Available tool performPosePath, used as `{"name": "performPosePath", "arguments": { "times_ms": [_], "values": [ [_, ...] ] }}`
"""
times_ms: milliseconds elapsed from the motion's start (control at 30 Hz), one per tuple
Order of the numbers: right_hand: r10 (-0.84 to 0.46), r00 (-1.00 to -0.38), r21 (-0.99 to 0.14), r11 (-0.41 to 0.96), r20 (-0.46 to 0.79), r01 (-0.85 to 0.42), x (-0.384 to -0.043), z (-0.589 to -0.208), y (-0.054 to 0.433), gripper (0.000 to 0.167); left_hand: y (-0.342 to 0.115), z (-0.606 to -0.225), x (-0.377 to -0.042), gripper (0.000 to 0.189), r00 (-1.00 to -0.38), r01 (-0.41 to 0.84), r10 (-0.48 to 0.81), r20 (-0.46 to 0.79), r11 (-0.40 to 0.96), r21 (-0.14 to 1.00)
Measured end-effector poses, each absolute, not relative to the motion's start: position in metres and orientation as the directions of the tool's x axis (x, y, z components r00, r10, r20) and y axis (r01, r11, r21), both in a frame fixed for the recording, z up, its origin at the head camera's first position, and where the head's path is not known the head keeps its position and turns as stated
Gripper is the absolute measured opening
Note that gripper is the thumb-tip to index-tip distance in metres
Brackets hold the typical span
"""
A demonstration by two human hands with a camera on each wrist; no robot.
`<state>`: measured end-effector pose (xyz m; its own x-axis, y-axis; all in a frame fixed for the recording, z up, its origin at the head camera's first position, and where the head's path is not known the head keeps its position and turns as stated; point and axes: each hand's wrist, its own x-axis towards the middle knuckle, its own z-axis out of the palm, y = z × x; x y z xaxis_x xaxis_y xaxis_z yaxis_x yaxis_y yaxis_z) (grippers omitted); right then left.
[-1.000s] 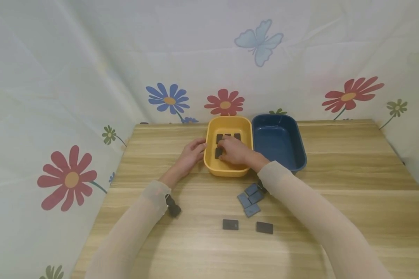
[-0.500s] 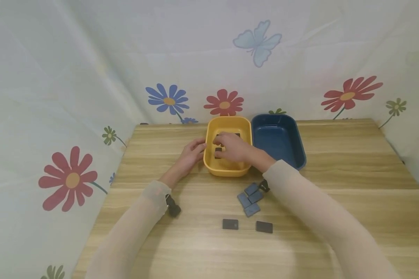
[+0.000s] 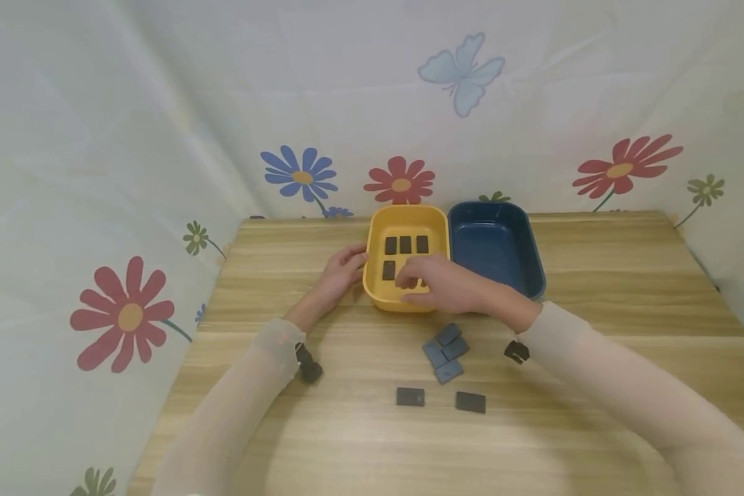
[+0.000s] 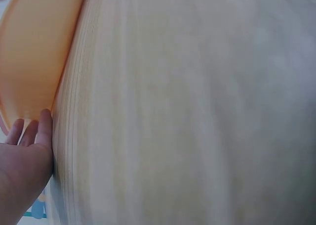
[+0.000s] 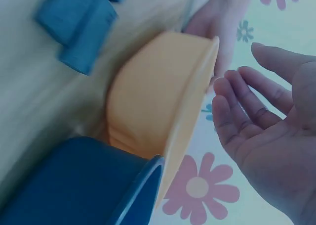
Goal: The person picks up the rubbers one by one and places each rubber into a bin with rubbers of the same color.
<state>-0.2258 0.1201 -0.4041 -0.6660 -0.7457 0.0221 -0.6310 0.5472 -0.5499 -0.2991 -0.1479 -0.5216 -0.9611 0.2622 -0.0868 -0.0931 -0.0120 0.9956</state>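
Four small, flat, dark rectangular tiles [image 3: 406, 244] are lying inside a yellow, round-cornered plastic bin [image 3: 387, 300]: three in a row toward the far end, one nearer, in line with the leftmost. The right hand [image 3: 449, 282] is hovering over the bin's near right part, fingers loosely bent, thumb standing apart, palm holding nothing in the right wrist view. Can't tell if another tile is sitting beneath it. The left hand [image 3: 341, 272] is resting against the bin's outer left side, fingers fairly straight, gripping nothing.

On the wood-grain table [image 3: 322, 427], four flat blue-grey rectangular tiles [image 3: 455, 348] are lying clustered in front of the bin; two dark grey rectangular tiles [image 3: 410, 397] are lying apart, nearer the person. A dark blue, round-cornered plastic tub [image 3: 490, 248] is standing just right of the bin.

Handling, judging by looks: tiles are probably being light, stiff, a bit slick; material unclear, breakage seeming unlikely. Lying flat, they're offering only thin edges, so pinching opposite long edges is looking best. Bin is likely being light and rigid, prone to sliding; the rim or side wall is offering the surest hold.
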Motion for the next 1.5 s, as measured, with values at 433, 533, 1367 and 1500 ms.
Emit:
{"name": "performPosePath", "arguments": {
  "times_ms": [433,533,1367,1500],
  "values": [
    [-0.884,-0.464,-0.564,0.36,0.048,-0.744,-0.153,-0.422,0.134,0.021,-0.146,-0.519,-0.299,0.048,-0.962,-0.088,0.261,-0.078,-0.027,0.996],
    [-0.891,-0.453,-0.569,0.365,0.015,-0.737,-0.143,-0.434,0.134,0.023,-0.147,-0.52,-0.298,0.047,-0.963,-0.092,0.257,-0.079,-0.037,0.995],
    [-0.944,-0.33,-0.407,0.306,-0.011,-0.861,-0.127,-0.478,0.132,0.047,-0.146,-0.522,-0.3,0.047,-0.964,-0.095,0.254,-0.082,-0.04,0.995],
    [-0.947,-0.32,-0.387,0.297,-0.005,-0.873,-0.126,-0.479,0.132,0.049,-0.146,-0.522,-0.3,0.048,-0.963,-0.093,0.257,-0.078,-0.046,0.995]
  ]
}}
